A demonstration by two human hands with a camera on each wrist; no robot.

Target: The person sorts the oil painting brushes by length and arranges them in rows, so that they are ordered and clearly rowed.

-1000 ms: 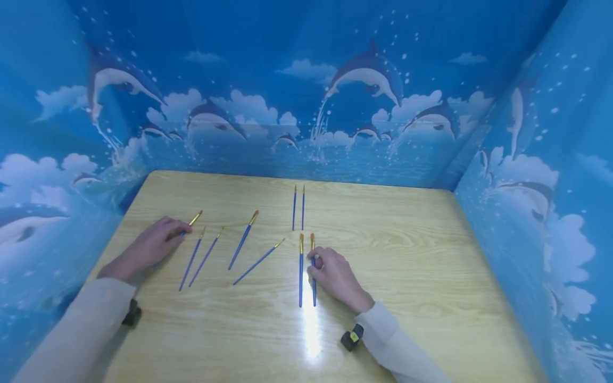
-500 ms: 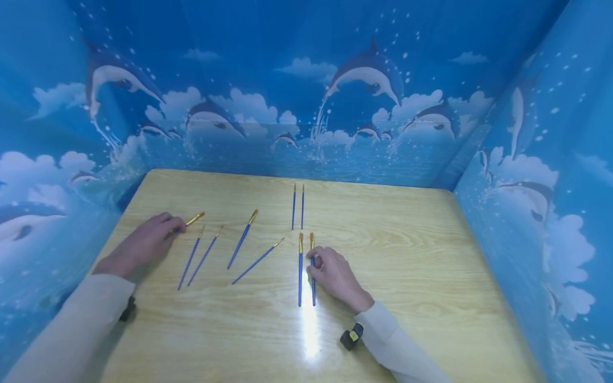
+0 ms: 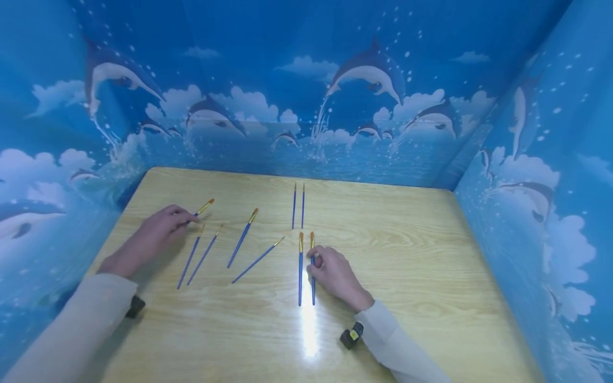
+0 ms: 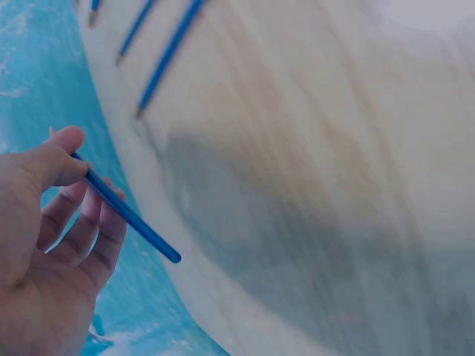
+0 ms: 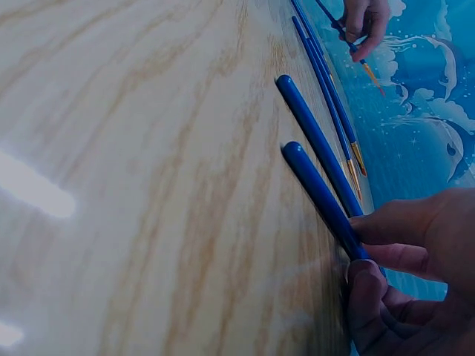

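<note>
Left hand (image 3: 154,234) and its brush (image 4: 133,216) have shifted farther out. Nearer, right hand (image 3: 337,274) pinches right brush (image 5: 319,197) on the table, likely steadying it beside its twin (image 5: 315,133). Left fingers pinch handle (for control, presumably). Thin pair (image 3: 294,210) farthest. No legible writing.

A pale wooden surface (image 3: 421,255) with blue sea pictures (image 3: 335,21) around it
The surface has wavy light-brown lines and round corners at the far end, and a bright white shine (image 3: 310,335) sits near its front middle. The blue sea pictures rise behind it and on its left and right sides. They show dolphins (image 3: 369,74) with dark backs and white bellies, some big and some small, jumping in curves. Puffy white clouds (image 3: 251,109) float low in the sky, above pale blue water (image 3: 230,151), and little white dots are sprinkled about.
</note>
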